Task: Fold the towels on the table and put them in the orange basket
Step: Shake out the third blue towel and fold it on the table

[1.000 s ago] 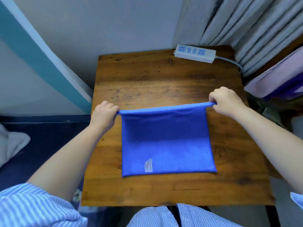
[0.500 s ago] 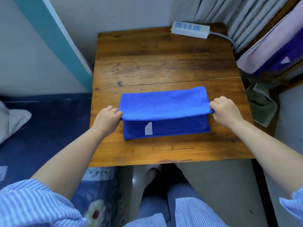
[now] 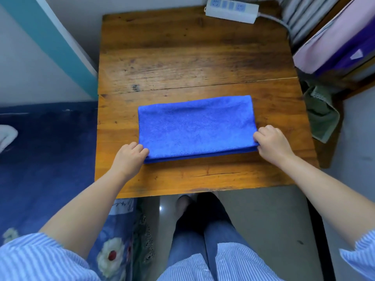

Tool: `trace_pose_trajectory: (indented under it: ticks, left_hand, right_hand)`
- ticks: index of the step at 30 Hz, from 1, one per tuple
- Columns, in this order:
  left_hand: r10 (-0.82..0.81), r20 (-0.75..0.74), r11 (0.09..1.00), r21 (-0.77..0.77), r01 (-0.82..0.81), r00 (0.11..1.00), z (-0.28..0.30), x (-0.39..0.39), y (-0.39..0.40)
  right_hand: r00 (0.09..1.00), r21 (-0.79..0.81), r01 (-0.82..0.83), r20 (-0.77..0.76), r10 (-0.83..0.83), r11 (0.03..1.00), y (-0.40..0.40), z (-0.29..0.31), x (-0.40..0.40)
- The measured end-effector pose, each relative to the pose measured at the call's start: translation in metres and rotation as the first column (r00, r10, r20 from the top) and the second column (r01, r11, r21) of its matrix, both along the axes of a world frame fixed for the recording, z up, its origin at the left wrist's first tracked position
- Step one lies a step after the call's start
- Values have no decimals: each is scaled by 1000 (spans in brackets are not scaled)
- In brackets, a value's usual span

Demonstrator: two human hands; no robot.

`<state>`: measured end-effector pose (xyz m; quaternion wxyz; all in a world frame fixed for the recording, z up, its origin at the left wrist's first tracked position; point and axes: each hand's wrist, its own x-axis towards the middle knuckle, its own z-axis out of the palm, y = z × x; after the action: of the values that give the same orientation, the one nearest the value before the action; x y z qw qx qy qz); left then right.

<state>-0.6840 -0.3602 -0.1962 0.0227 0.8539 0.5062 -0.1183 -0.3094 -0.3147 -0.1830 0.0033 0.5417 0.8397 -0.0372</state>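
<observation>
Your folded towel [image 3: 194, 126] lies flat on the near half of the desk [image 3: 192, 57], its long side along the front edge. Your left hand [image 3: 129, 157] is at its near left corner, your right hand [image 3: 272, 142] at its near right corner. A power strip [image 3: 231, 10] sits at the desk's far right corner.

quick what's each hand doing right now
Left hand: pinches the near left corner of the folded blue microfibre towel.
Right hand: grips the towel's near right corner.
</observation>
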Motion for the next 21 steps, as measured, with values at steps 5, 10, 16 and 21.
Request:
trace_pose_trajectory:
  ticks: [5, 10, 16, 21]
  left_hand:
    - [-4, -41, 999, -32, 3, 999, -12, 8, -6]
    - [218, -154, 955, -172, -243, 964, -29, 12, -13]
    - [171, -246, 949, -220, -227, 954, -27, 18, -13]
    - [204, 122, 978, 10, -206, 971, -12, 35, 13]
  right_hand:
    - [998, -44, -10, 59, 12, 999, -7, -10, 3]
    - [991, -99, 1, 132, 12, 995, -10, -24, -1]
    - [991, -86, 34, 133, -22, 996, -16, -35, 0]
    - [998, 93, -1, -58, 6, 996, 5, -25, -32]
